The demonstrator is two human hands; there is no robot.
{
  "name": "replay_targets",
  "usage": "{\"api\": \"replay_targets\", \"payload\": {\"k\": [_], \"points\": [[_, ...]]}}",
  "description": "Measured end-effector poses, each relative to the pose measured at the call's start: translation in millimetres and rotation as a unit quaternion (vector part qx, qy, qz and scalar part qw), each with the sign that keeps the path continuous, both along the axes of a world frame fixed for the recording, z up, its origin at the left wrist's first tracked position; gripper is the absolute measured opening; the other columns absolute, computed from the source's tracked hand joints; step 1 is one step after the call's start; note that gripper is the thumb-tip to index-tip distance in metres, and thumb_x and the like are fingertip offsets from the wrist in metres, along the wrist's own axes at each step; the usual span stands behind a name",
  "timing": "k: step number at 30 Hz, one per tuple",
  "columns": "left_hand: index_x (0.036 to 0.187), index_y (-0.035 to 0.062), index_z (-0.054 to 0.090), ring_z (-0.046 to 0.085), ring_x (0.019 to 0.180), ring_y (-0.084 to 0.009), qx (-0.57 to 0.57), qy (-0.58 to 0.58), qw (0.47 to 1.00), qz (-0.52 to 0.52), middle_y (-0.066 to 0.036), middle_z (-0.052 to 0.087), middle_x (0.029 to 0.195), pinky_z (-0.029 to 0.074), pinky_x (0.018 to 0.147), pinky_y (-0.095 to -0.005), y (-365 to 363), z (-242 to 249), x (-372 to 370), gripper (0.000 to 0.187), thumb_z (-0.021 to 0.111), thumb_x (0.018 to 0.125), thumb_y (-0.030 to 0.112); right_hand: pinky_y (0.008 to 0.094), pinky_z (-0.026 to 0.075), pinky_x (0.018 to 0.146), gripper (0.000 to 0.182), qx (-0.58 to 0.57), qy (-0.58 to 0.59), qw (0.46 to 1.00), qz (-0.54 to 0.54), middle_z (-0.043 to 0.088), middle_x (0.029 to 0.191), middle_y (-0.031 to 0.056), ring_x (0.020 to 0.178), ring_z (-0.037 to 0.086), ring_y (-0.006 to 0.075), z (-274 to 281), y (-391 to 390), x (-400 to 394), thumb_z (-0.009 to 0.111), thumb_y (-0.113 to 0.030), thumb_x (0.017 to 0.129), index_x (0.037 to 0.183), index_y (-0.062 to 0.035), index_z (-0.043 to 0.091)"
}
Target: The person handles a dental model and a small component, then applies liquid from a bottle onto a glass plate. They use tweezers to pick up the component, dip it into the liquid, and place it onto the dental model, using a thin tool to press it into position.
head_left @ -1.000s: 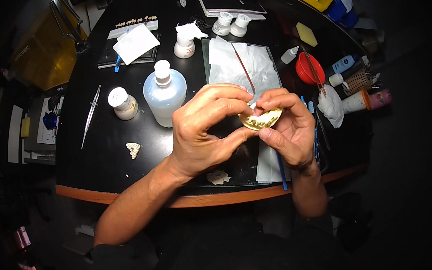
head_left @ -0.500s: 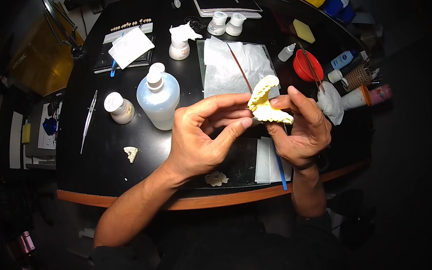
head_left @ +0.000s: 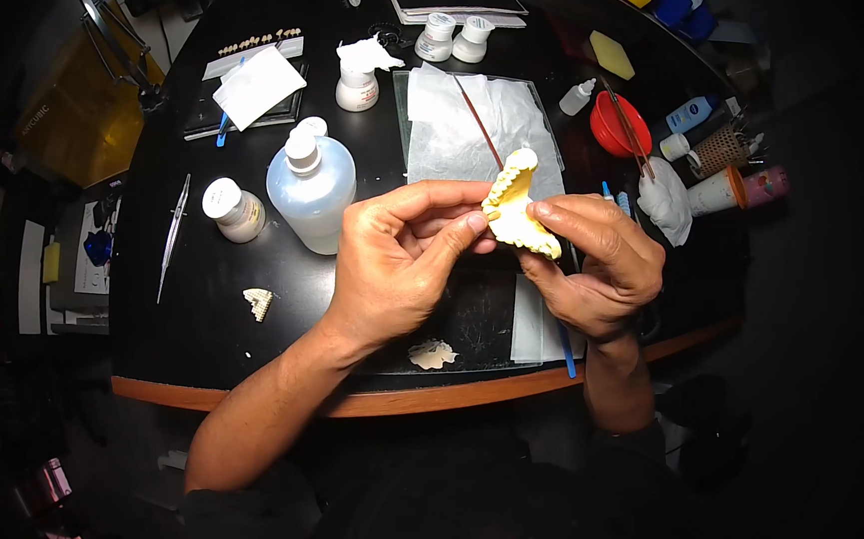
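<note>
A cream-yellow dental model (head_left: 519,215), a cast of a tooth arch, is tilted up over the front middle of the desk. My right hand (head_left: 607,262) grips it from the right, thumb below and fingers on its inner side. My left hand (head_left: 396,257) is closed in a pinch at the row of teeth on the left edge. Whatever sits between those fingertips is too small and hidden to name. Behind the model, a thin brown-handled brush (head_left: 479,119) lies on white tissue (head_left: 443,134) over a glass plate.
Left of my hands stand a large clear bottle (head_left: 313,193) and a small white-capped jar (head_left: 235,211). Tweezers (head_left: 174,237) and a small toothed cast piece (head_left: 258,304) lie farther left. At right are a red bowl (head_left: 608,129) and crumpled tissue (head_left: 664,203). Shavings (head_left: 432,355) lie near the front edge.
The dental model has turned in my right hand and shifted slightly left and down, showing more of its inner side. My left fingertips now meet its tooth edge. My right fingers have closed in on it.
</note>
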State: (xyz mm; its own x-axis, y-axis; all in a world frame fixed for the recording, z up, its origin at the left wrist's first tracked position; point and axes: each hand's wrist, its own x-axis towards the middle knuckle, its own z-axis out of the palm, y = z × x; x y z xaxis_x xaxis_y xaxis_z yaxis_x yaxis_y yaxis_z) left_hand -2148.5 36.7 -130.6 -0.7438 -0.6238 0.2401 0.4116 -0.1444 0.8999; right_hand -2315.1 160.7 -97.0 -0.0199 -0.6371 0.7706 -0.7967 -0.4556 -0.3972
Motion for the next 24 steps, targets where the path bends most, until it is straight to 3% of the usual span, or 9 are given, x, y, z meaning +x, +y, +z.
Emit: {"api": "replay_targets", "payload": {"k": [8, 24], "points": [[0.123, -0.0085, 0.068, 0.073, 0.093, -0.0133, -0.035, -0.005, 0.999, 0.012, -0.015, 0.075, 0.107, 0.062, 0.085, -0.0243, 1.6, -1.4, -0.5, 0.023, 0.062, 0.102, -0.002, 0.0321, 0.062, 0.076, 0.042, 0.014, 0.007, 1.0, -0.009, 0.074, 0.1, 0.0132, 0.09, 0.075, 0.0253, -0.3, 1.8, 3.1, 0.083, 0.01, 0.066, 0.106, 0.0005, 0.078], [0.117, -0.0082, 0.068, 0.074, 0.092, -0.0162, -0.112, -0.007, 0.993, 0.048, -0.015, 0.075, 0.107, 0.062, 0.082, -0.0272, 1.8, -3.8, -0.1, 0.017, 0.063, 0.101, -0.005, 0.0354, 0.063, 0.08, 0.035, 0.001, 0.026, 1.0, 0.0, 0.073, 0.096, 0.0101, 0.088, 0.075, 0.0263, -1.4, 1.8, 6.9, 0.079, 0.011, 0.067, 0.1, -0.0005, 0.08]]}}
